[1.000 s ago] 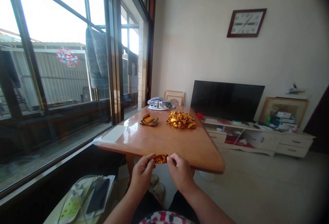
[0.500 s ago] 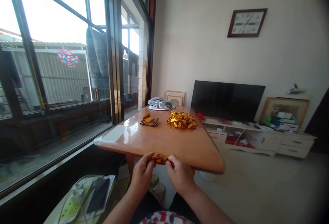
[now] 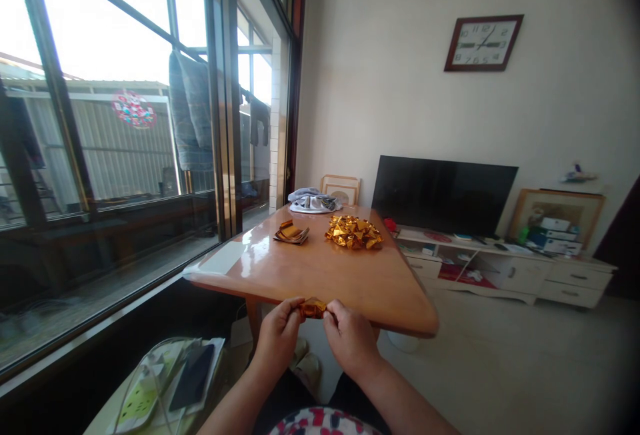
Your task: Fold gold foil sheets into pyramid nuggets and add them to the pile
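Observation:
Between my two hands, at the near edge of the wooden table (image 3: 300,282), is a piece of shiny gold foil (image 3: 313,308). My left hand (image 3: 277,332) pinches its left end between thumb and fingers. The right end is pinched by my right hand (image 3: 349,342). The foil looks gathered or folded, and its ends are hidden by my fingertips. Farther back on the table lies a heap of folded gold foil pieces (image 3: 354,232). To its left sits a small stack of flat gold foil sheets (image 3: 291,232).
A crumpled cloth (image 3: 314,200) lies at the table's far end, and a white sheet (image 3: 220,260) at its left edge. Lower left, a phone (image 3: 193,376) and a power strip (image 3: 137,398) rest on a small stand. A television (image 3: 443,195) stands on a low cabinet.
Both hands stay in nearly the same place, still pinching the foil. Its visible middle shows slightly different folds. The heap and the stack are unchanged.

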`<state>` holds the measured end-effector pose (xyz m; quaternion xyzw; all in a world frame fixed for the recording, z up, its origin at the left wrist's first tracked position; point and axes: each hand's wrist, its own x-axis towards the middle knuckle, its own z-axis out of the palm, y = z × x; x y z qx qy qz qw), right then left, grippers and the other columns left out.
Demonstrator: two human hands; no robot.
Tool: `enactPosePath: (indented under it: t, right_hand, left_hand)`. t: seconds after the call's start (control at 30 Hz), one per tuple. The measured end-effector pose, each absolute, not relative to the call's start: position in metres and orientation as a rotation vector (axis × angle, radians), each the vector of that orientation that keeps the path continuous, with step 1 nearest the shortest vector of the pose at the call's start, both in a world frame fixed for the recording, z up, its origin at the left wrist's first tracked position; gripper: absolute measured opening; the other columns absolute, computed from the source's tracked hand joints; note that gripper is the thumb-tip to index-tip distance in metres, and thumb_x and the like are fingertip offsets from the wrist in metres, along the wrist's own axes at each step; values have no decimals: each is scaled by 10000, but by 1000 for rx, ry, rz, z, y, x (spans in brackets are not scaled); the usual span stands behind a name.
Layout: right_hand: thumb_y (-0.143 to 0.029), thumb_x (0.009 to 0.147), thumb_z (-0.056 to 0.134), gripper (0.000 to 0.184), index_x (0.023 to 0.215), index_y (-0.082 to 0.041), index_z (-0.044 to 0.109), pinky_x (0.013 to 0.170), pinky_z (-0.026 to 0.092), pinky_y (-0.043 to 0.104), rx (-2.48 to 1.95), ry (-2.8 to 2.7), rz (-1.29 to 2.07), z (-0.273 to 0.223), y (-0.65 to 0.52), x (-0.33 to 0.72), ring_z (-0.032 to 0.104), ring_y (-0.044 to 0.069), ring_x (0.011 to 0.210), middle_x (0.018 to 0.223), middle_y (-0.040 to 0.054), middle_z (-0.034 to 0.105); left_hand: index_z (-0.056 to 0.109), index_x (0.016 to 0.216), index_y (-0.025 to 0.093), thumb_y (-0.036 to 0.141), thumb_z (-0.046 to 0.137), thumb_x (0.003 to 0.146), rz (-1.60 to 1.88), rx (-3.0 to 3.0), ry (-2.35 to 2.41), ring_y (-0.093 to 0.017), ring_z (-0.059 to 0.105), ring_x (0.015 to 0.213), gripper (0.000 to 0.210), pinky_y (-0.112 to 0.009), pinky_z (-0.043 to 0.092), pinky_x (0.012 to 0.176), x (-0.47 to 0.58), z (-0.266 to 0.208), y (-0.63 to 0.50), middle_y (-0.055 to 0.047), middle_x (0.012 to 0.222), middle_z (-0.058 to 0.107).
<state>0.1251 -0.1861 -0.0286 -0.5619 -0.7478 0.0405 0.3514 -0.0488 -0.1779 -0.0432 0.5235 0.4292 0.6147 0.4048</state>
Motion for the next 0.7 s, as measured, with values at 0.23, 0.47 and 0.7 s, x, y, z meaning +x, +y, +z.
enactPosePath:
  t: [0.23, 0.47, 0.7]
  right_hand:
    - [-257, 934, 484, 182, 837, -236, 636, 611, 267, 291, -1413, -1922, 127, -28, -185, 126, 638, 188, 704, 764, 32, 722]
    - [-287, 932, 501, 188, 798, -231, 621, 599, 271, 285, -1441, -1909, 140, -28, -185, 124, 623, 182, 666, 724, 33, 704]
    - [-447, 933, 520, 279, 852, -221, 661, 592, 373, 258, -1275, -1745, 568, -21, -165, 131, 613, 178, 654, 703, 10, 685]
  left_hand:
    - [775, 998, 166, 278, 706, 756, 1567, 1241, 1134, -234, 673, 770, 276, -307, 520, 720, -52, -48, -172, -60, 823, 755]
    - [755, 1038, 158, 324, 700, 753, 1529, 1249, 1149, -224, 684, 755, 334, -314, 530, 713, -52, -54, -167, -61, 818, 750]
    - [755, 957, 140, 298, 680, 723, 1453, 1152, 1150, -175, 641, 607, 292, -263, 458, 575, -55, -38, -141, -42, 712, 722]
